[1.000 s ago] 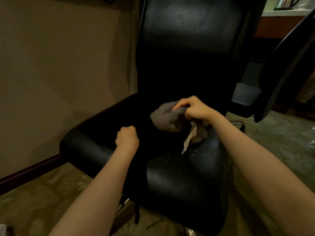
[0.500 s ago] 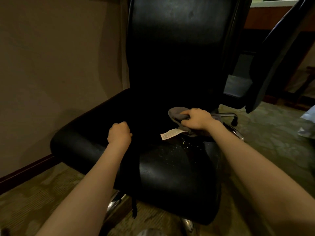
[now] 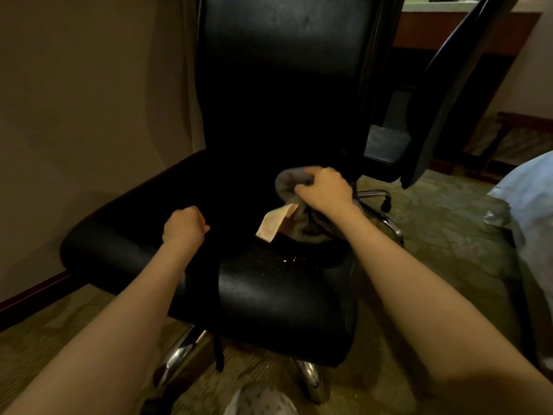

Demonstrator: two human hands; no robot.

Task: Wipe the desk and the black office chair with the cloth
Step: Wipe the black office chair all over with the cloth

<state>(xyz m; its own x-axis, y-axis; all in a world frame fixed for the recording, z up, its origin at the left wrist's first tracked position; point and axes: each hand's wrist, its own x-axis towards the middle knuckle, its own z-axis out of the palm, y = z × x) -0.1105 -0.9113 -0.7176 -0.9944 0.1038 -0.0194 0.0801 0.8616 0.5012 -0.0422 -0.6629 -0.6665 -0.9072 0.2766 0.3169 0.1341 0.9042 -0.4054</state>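
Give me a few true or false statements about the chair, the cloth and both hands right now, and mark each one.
1. The right hand grips the cloth. True.
2. The cloth is up on the backrest. False: it lies on the seat.
3. Crumbs lie on the seat in front of the cloth. True.
4. The left hand holds the cloth too. False: it rests on the seat, apart from the cloth.
5. A pale label sticks out of the cloth. True.
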